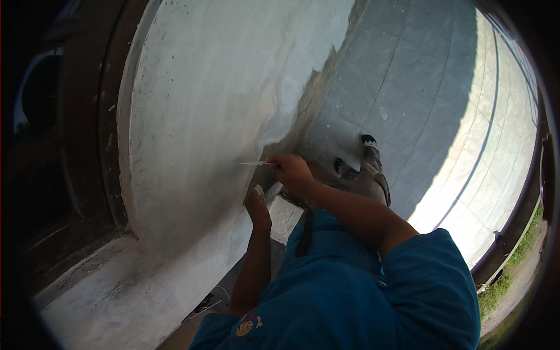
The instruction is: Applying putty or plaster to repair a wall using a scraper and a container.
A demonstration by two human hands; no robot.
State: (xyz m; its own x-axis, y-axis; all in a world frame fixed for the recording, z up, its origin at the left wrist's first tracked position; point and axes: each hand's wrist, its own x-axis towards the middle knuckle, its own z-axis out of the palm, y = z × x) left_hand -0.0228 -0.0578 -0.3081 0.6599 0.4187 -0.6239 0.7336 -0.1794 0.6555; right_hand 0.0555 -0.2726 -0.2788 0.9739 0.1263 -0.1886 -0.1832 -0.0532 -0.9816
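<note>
Right arm: we see it reach in from the right, elbow bent, forearm slanting up and leftward to the right hand point(293, 173), held before the wall.
Left arm: it rises almost straight from the lower edge, the left hand point(258, 211) upright close to the wall and just below the right.
Wall: pale and smeared, the wall point(198, 87) fills the left half, rough grey along its base; a dark brown door frame point(114, 116) borders it.
Floor: beyond the hands run grey floor tiles point(408, 87), sunlit at right; the blue shirt point(344, 291) hides the foreground.
Blade: the right fingers pinch a thin flat blade point(252, 163), which juts leftward past their tips, seen nearly edge-on; we cannot tell whether it touches the wall.
Left fingertips: pale-marked; we cannot tell whether they grip the dark flat area beside them.
</note>
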